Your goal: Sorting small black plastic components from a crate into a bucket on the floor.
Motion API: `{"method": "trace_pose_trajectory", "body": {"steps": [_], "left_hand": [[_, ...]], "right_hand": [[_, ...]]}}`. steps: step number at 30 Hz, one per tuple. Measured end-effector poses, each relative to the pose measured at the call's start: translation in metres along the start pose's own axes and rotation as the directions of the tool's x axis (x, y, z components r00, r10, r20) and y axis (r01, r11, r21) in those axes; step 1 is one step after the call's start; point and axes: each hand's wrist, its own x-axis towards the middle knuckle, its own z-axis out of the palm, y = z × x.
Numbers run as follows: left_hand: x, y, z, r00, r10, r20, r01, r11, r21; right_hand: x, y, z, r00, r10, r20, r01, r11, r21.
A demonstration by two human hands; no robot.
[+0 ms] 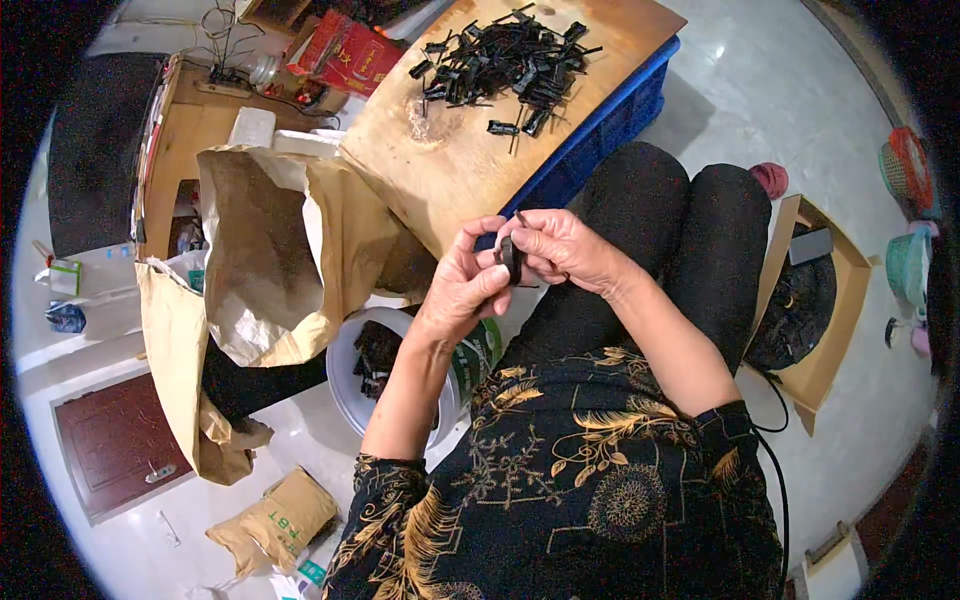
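Observation:
Above my lap, both hands meet around a small black plastic part (pixel 514 262). My left hand (pixel 467 275) pinches it between thumb and fingers. My right hand (pixel 560 247) is closed at its other side, with a thin dark stem showing by the fingertips; how far the fingers wrap it is partly hidden. Beyond my hands, a heap of similar black plastic parts (pixel 520 60) with thin stems lies on a worn wooden board (pixel 400 150). A few of these parts lie apart at the heap's near edge.
Under the board stands a blue crate (pixel 610 125). To the left are a large open paper sack (pixel 330 230) and a white bucket (pixel 345 385) with dark pieces inside. At the right, a cardboard box (pixel 850 260) holds a dark bundle. A brown bag (pixel 280 520) lies lower left.

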Motion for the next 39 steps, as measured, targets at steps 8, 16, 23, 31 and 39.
{"method": "trace_pose_trajectory", "body": {"steps": [8, 16, 23, 31, 39], "left_hand": [[0.002, 0.004, 0.002, 0.974, 0.057, -0.221, -0.005, 0.973, 0.233], [0.014, 0.007, 0.000, 0.962, 0.104, -0.253, 0.015, 0.903, 0.429], [0.026, 0.005, -0.015, 0.968, 0.212, -0.136, -0.061, 0.721, 0.690], [0.036, 0.000, -0.013, 0.906, 0.405, -0.124, -0.106, 0.500, 0.860], [0.035, 0.000, -0.019, 0.867, 0.497, -0.045, -0.189, 0.410, 0.892]], "right_hand": [[0.008, 0.008, 0.005, 0.979, -0.113, -0.172, 0.081, 0.980, -0.183], [0.011, 0.014, 0.011, 0.969, -0.196, -0.147, 0.080, 0.821, -0.565], [0.018, 0.016, 0.007, 0.957, -0.256, -0.137, 0.105, 0.746, -0.657], [0.029, 0.018, 0.007, 0.898, -0.382, -0.220, 0.114, 0.683, -0.722], [0.030, 0.022, 0.006, 0.914, -0.347, -0.210, 0.114, 0.716, -0.688]]}}
